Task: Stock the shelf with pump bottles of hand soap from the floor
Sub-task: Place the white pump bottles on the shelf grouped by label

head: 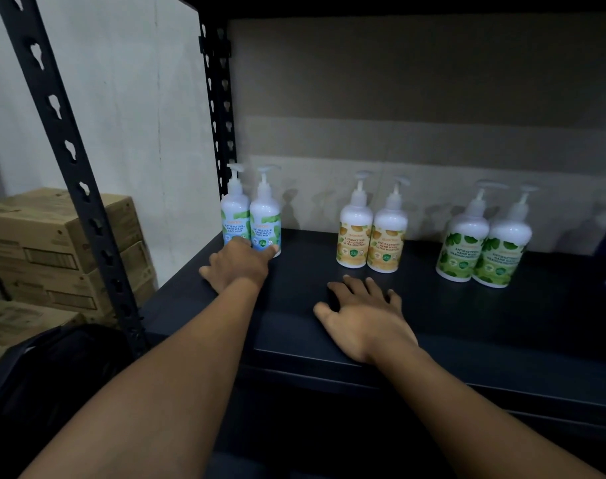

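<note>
Left grip [239,264], unclenched, touches mint bottles [265,219]; right grip [363,312] splayed flat before yellow bottles [355,236].

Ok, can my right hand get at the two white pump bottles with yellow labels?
Probably yes: the right hand rests flat on the dark shelf just before the yellow-labelled white pump bottles, nothing between.

Free: shelf [308,257] lay bare beside the yellow bottles [370,236], both sides.
Blocking: blue bottles [251,223] stood farther left, green bottles [484,243] farther right.

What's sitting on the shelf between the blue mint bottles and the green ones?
A pair of yellow bottles, with bare shelf on both sides; the head view shows it.
</note>
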